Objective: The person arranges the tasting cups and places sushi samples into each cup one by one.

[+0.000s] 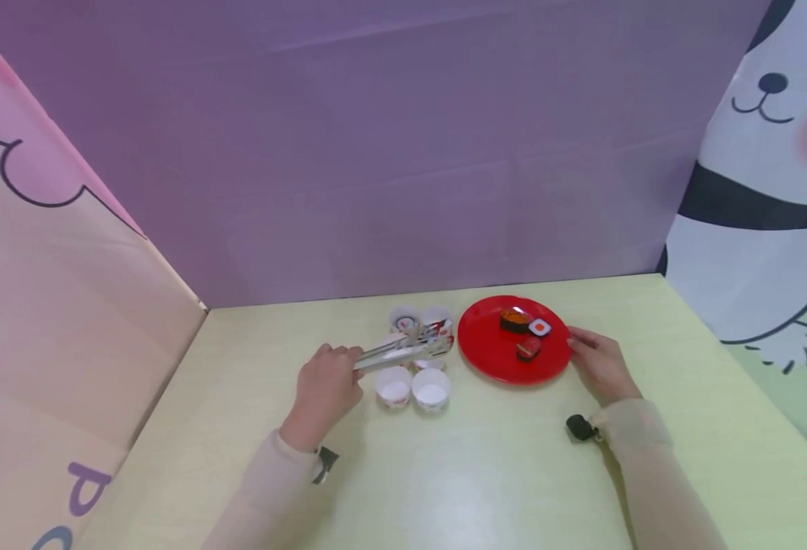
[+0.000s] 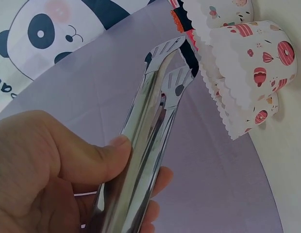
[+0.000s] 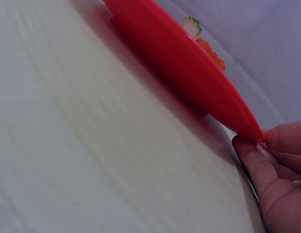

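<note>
My left hand (image 1: 327, 386) grips a pair of metal tongs (image 2: 141, 141), thumb on one arm and fingers round the other. The tongs reach over a cluster of white printed paper cups (image 2: 252, 63). Something dark shows at the tong tips in the left wrist view; I cannot tell whether they hold it. On the right, my right hand (image 1: 598, 363) pinches the rim of a red plate (image 1: 485, 351). The plate bears toy sushi: an orange-topped piece (image 1: 514, 320), a white roll with an orange middle (image 1: 540, 328) and a red-topped piece (image 1: 528, 349).
Two front cups, a left one (image 1: 393, 388) and a right one (image 1: 431, 390), show white insides. A back cup (image 1: 405, 316) has a round piece in it. The pale table (image 1: 403, 473) meets a purple backdrop (image 1: 403, 191) behind the plate.
</note>
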Demonstrator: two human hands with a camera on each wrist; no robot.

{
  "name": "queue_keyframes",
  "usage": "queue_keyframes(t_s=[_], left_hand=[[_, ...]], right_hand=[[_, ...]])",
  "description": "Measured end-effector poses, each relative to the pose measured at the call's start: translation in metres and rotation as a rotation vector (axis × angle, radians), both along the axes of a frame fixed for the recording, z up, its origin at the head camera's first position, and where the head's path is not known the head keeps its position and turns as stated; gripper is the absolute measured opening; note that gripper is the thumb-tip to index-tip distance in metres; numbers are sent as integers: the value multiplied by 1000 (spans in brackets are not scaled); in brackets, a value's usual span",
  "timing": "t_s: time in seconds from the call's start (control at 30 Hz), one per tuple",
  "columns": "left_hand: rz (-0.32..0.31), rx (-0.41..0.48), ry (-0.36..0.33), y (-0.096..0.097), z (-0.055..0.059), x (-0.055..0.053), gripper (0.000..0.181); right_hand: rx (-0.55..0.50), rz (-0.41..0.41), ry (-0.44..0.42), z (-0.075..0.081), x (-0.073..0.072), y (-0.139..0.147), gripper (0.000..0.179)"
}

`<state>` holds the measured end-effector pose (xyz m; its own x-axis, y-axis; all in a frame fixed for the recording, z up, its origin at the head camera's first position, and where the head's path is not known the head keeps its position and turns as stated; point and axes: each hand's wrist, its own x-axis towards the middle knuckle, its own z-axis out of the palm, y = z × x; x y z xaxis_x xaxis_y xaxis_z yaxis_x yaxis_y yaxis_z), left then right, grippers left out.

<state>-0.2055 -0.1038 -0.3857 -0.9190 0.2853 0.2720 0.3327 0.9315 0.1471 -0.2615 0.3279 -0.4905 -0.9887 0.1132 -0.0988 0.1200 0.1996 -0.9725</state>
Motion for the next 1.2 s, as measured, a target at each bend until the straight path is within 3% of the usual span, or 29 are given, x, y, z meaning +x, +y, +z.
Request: queue_keyframes(t_s=[0.6,1.2], left_hand=[[-12,1,-13,-2,-10,-2,25],[-5,-5,-33,-1,-12,-2,24]], right_hand=[[0,-11,-24,-1,-2,0,51],[-23,-5,-12,0,-1,0,51]])
